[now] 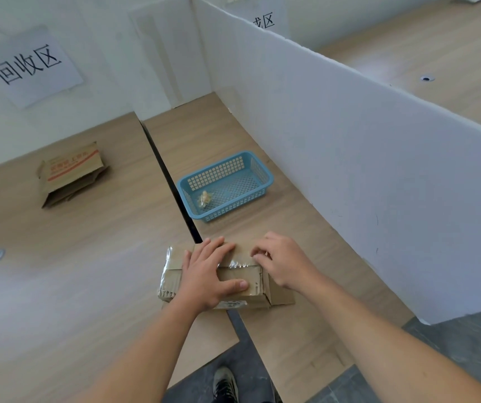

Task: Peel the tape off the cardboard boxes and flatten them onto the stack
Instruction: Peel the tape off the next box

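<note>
The left grip (pixel 207 274) lay spread and flat on top of the cardboard box (pixel 252 275), fingers straight and thumb pressed toward the near side, pinning it down without closing on anything. The right grip (pixel 282 263) had its fingers curled at the right end of the clear tape (pixel 237 264) that ran along the top seam. It looked to be picking at a lifted end, though I cannot tell whether it truly had the tape pinched or was only scratching at it.

The box sat close to the table's (pixel 306 228) near edge, straddling the dark gap (pixel 169 175) between the two tabletops. Further back by the right edge stood a blue basket (pixel 188 199) with a wad of spent tape (pixel 204 197) in it. The flattened stack (pixel 70 173) lay toward the far left.

Judging from this, the risks were plain. A thin tape could have split lengthwise or snapped short if pulled steeply, leaving strips behind on the seam. A hard tug could also have torn the cardboard's skin. If the pinning hand had eased off, the box might have slid toward the near edge or rocked over the gap. More shiny tape wrapped the left end of the box, so the work seemed far from finished.
</note>
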